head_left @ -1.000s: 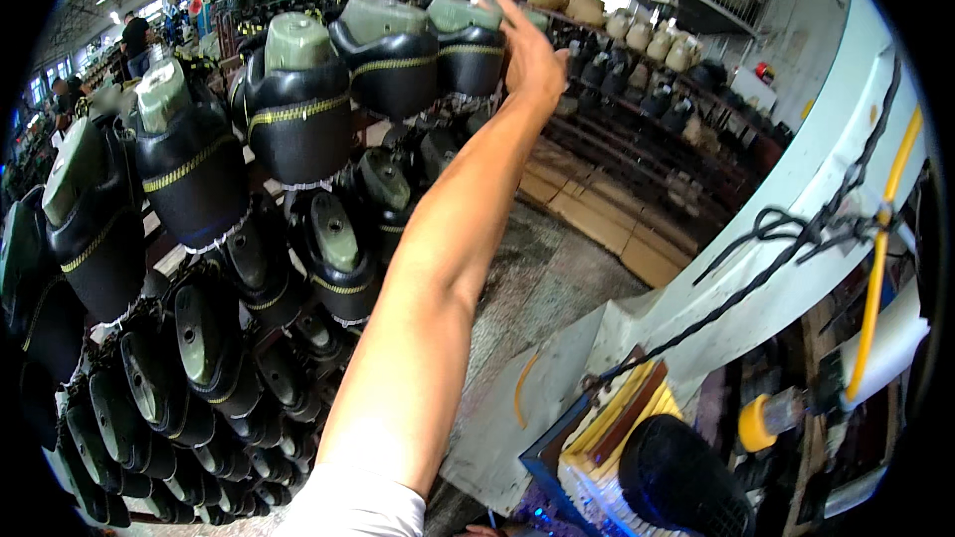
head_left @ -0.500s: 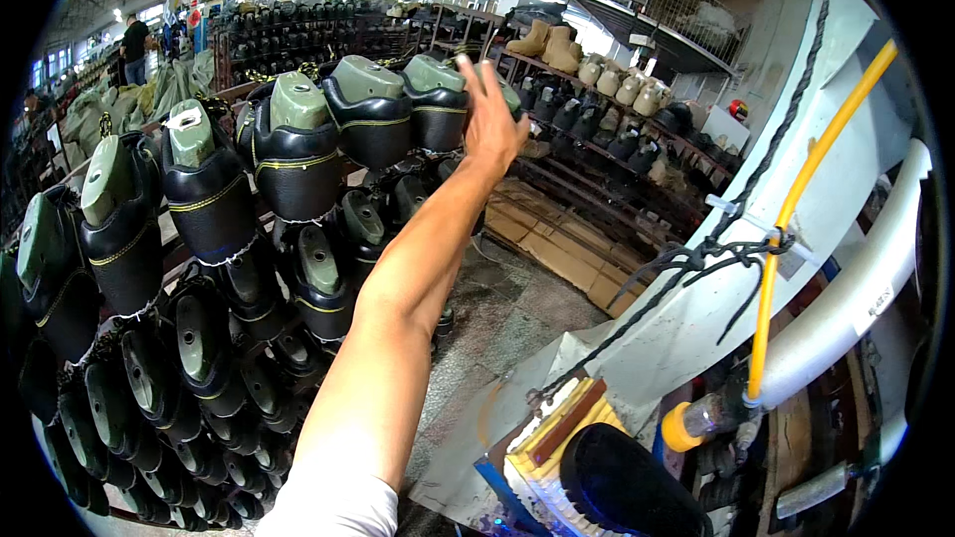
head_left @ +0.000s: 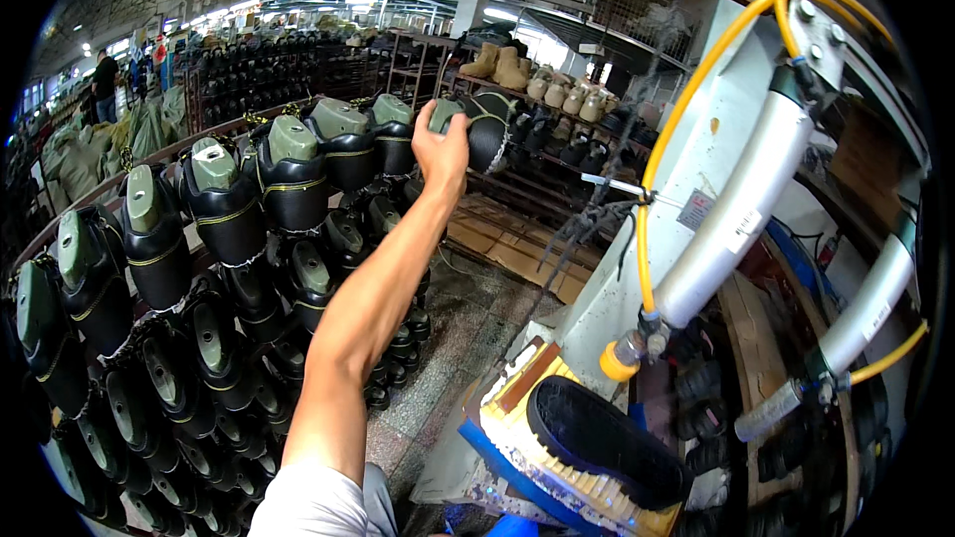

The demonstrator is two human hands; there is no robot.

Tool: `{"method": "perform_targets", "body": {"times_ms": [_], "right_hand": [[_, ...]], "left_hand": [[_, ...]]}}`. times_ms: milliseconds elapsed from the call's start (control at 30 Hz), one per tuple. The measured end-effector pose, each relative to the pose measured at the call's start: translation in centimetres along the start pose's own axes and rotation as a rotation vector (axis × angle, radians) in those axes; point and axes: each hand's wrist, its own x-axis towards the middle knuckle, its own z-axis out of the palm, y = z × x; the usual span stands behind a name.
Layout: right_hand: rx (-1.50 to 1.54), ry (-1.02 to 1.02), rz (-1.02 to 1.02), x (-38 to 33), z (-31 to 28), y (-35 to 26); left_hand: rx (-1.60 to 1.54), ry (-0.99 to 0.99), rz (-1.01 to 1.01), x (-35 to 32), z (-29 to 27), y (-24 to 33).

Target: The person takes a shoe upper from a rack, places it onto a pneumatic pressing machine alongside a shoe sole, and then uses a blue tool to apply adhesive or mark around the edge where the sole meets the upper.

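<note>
At the end of the shoe row point(head_left: 293, 184), left hand point(head_left: 444, 151) grips one black shoe point(head_left: 488, 144) (right hand out of view); one apparently picked, others untouched.

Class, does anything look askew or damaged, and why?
The black shoe upper in the left hand tips sideways, unlike the row of black uppers beside it. The ribbed yellow block under the black sole-shaped piece looks worn and blotched with white.
</note>
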Motion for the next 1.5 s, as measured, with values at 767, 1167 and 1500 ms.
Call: {"method": "perform_targets", "body": {"times_ms": [767, 1167, 1500], "right_hand": [[-0.484, 0.026, -0.42, -13.9, 7.1, -10.6], [0.015, -0.066, -0.688, -9.0, 14.2, -14.1], [-0.026, -0.012, -0.74, -3.0, 16.0, -17.7]], "left_hand": [[-0.507, -0.053, -0.019, -36.5, -21.3, 20.8], [0.11, -0.046, 0.235, -40.0, -23.3, 20.9], [0.59, -0.432, -0.362, -37.0, -24.6, 21.2]]}}
